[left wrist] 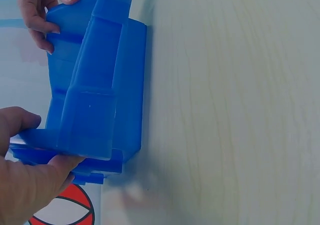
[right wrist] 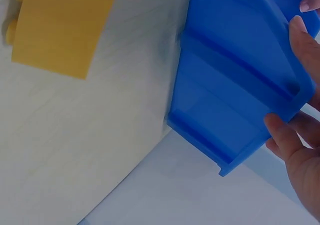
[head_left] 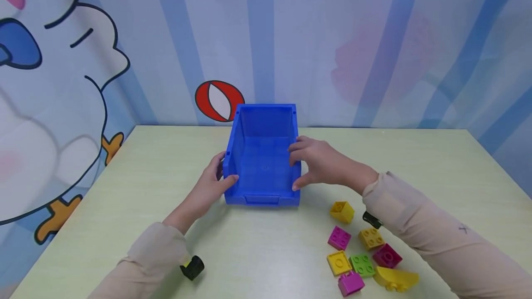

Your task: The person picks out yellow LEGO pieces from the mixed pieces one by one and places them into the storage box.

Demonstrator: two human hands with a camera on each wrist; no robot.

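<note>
A blue open-topped plastic bin (head_left: pixel 262 200) stands on the table with nothing inside it. My left hand (head_left: pixel 201 195) grips its left wall, thumb over the rim at the near corner and fingers along the outside. On the opposite side my right hand (head_left: pixel 326 163) holds the right wall, with its fingers hooked over the rim and the thumb at the near right corner. Up close in the left wrist view, the left hand (left wrist: pixel 30 180) pinches the bin's wall (left wrist: pixel 90 125). The right wrist view shows the bin's stepped outer side (right wrist: pixel 225 100).
Right of the bin lie several toy bricks: a yellow sloped one (head_left: pixel 342 212), magenta ones (head_left: pixel 339 238), a green one (head_left: pixel 362 265), yellow ones (head_left: pixel 371 238) and a yellow curved piece (head_left: pixel 396 279). A printed cloth backdrop (head_left: pixel 316 50) rises behind the table's far edge.
</note>
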